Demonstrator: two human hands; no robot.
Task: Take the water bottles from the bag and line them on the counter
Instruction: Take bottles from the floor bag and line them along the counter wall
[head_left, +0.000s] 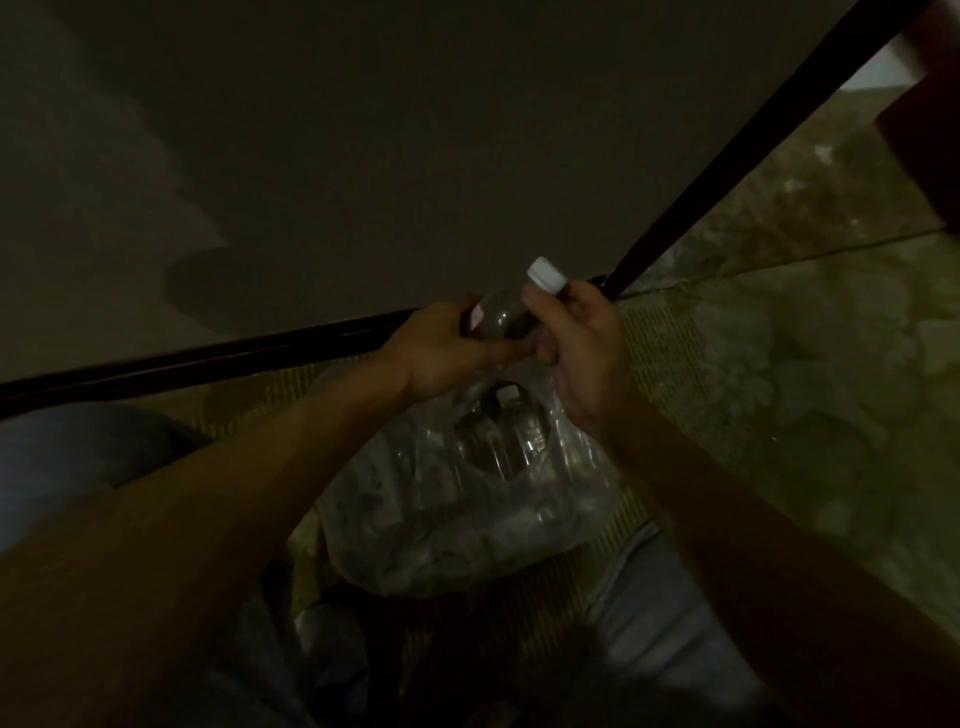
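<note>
Curling round one water bottle (506, 314), fingers of left hand (441, 348) and right hand (576, 338) clamp it.

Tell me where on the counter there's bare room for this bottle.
The counter looks bare from its dark front edge back, across its width. It is crowded below: both hands, left and right, hold the bottle above the bag.

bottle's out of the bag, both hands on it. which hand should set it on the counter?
Left, probably. The left hand wraps the water bottle around its body, a carrying grip. The right hand only holds near the white cap, and could return to the bag.
</note>
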